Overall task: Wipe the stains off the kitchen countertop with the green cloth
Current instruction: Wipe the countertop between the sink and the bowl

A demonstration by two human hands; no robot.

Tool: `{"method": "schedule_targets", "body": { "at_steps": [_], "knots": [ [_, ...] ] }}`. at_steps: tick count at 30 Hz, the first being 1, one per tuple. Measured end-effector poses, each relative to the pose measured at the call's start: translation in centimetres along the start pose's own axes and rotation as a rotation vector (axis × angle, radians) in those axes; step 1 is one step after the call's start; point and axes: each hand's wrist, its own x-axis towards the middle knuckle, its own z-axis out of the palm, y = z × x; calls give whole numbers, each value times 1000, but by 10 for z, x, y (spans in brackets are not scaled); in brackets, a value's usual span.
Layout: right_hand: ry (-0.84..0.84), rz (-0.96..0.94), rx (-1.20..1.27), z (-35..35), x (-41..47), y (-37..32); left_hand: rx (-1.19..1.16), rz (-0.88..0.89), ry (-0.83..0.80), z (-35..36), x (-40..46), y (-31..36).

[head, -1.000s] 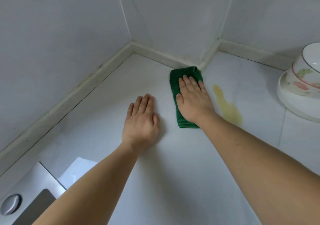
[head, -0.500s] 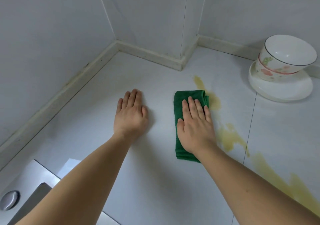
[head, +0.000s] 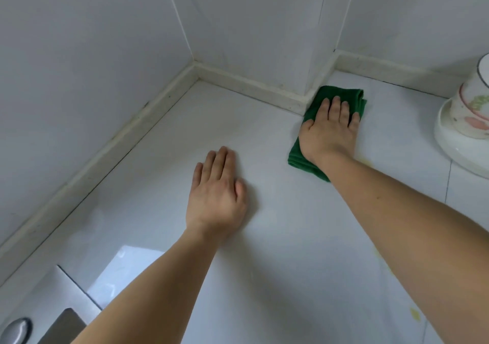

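Note:
A folded green cloth (head: 341, 94) lies on the white countertop (head: 277, 224), its far end against the corner of a wall pillar. My right hand (head: 329, 129) presses flat on the cloth with straight fingers. My left hand (head: 215, 198) rests flat on the bare countertop, to the left and nearer me. Faint yellow stain traces (head: 366, 161) show just right of my right wrist. A small yellow spot (head: 415, 313) sits near the bottom right; my right forearm hides the counter between them.
A floral bowl (head: 469, 111) stands in a white plate (head: 449, 142) at the right edge. A steel sink rim (head: 57, 290) with a round plug (head: 16, 330) is at the bottom left. White tiled walls and a raised skirting (head: 246, 84) bound the counter.
My right hand has pushed the cloth away from me, over the yellow stain, up to the pillar corner. Much of the stain seen earlier no longer shows. My left hand stayed put.

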Motion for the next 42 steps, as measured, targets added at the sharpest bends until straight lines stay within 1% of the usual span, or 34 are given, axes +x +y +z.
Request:
{"method": "schedule_targets", "body": {
  "at_steps": [7,11,13,14,15,17,18,19,21,22,23,26,28,31,33,35,38,42],
  "knots": [
    [6,-18,-4,-2,5,-1,-15,-9,3,0,-1,-1],
    [-6,-40,39,-1,-40,10,-15,-10,6,-1,0,-2],
    [-46,-68,85,1,-63,16,-5,-4,-21,-1,0,-2],
    [-77,-71,165,-4,-73,22,-15,-3,-45,-3,-1,1],
    [-128,-75,299,-8,-78,23,-28,-14,-79,-4,1,-2],
    [-217,7,721,-32,-86,40,-56,-9,-161,-15,7,-2],
    [-200,41,869,-41,-89,54,-63,1,-187,-23,11,1],
    [-147,38,894,-46,-91,67,-51,24,-178,-31,16,4],
    [-42,-1,653,-58,-95,107,-40,121,-83,-46,21,35],
    [-25,-34,521,-58,-95,126,-56,167,-44,-50,21,55],
    [-43,-64,421,-57,-96,141,-75,213,-29,-53,21,78],
    [-122,-147,223,-41,-98,169,-86,344,-92,-35,25,137],
    [-106,-179,116,-31,-100,175,-64,382,-140,-16,28,158],
    [-79,-156,56,-17,-96,182,47,339,-172,17,30,168],
    [-83,-160,44,-11,-93,184,110,318,-148,29,31,167],
    [-81,-160,48,-10,-92,185,115,349,-148,31,45,168],
    [-91,-174,53,-12,-93,183,138,402,-140,32,89,176],
    [-99,-179,57,-13,-92,183,148,418,-136,39,169,206]
  ]
}}
